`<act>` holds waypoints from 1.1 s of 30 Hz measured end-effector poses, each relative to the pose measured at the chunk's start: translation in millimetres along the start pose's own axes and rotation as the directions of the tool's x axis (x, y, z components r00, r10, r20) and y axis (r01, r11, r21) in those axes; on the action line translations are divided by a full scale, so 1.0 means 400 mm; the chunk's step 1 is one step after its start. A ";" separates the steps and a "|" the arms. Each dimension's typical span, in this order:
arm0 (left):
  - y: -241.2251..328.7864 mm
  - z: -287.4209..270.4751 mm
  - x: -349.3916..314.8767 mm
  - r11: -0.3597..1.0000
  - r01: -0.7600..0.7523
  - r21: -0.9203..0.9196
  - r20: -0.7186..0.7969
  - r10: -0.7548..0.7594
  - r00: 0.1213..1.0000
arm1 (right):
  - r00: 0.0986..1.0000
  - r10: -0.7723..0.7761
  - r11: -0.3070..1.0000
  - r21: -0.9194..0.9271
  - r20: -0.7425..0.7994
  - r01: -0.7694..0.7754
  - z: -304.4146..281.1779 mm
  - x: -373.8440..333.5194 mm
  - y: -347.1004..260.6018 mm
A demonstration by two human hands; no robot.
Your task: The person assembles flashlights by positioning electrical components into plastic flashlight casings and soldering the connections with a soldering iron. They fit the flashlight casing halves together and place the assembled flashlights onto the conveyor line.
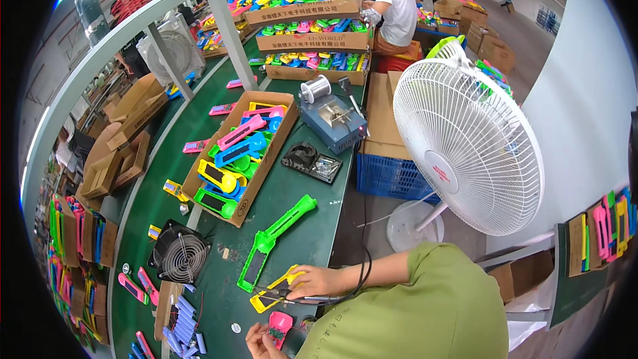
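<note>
R hand [315,283] nr tbl edge [333,226]

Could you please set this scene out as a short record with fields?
Right hand: at the yellow frame, grip unclear
Left hand: at the pink case
Lying ahead: green frame
Cardboard box: holds colourful plastic parts
Beyond: blue machine, wire spool
Standing right: white fan
</note>
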State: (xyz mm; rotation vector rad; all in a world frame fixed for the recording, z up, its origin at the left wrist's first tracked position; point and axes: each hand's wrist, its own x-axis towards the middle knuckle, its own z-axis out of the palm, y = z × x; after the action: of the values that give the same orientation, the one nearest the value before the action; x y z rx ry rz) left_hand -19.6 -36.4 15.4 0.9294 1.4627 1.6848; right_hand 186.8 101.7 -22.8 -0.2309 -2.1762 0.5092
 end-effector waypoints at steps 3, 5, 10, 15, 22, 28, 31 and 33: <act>0.001 0.016 0.011 0.992 -0.127 -0.025 -0.089 0.124 0.988 | 0.994 0.014 0.996 0.090 0.108 -0.023 -0.014 -0.012 -0.010; 0.013 0.017 0.008 0.990 -0.144 -0.009 -0.147 0.141 0.979 | 0.985 0.053 0.985 0.151 0.163 -0.078 -0.017 -0.010 -0.010; 0.052 -0.025 -0.002 0.948 -0.039 0.317 -0.233 0.118 0.965 | 0.937 0.200 0.956 0.154 0.287 -0.251 0.004 0.022 0.000; 0.061 -0.073 0.008 0.763 -0.120 0.635 -0.181 0.297 0.938 | 0.957 0.170 0.982 0.043 0.233 -0.185 0.011 0.027 0.002; 0.069 -0.111 0.024 0.595 -0.200 0.779 0.047 0.262 0.964 | 0.955 0.202 0.969 0.098 0.217 -0.227 0.038 0.063 -0.007; 0.055 -0.142 0.053 0.457 -0.262 0.850 0.154 0.260 0.953 | 0.923 0.116 0.935 0.274 0.366 -0.226 0.085 0.096 -0.015; 0.045 -0.151 0.069 0.340 -0.312 0.887 0.267 0.172 0.948 | 0.945 0.016 0.947 0.297 0.327 -0.119 0.091 0.110 -0.015; 0.044 -0.150 0.074 0.306 -0.314 0.899 0.291 0.118 0.949 | 0.985 -0.001 0.986 0.167 0.171 -0.028 0.088 0.120 -0.023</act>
State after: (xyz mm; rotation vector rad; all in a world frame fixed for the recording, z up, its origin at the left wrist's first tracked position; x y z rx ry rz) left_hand -87.3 -41.6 28.8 1.9123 2.2993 0.6630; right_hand 129.9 100.1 -3.4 -0.1123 -2.2830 0.7410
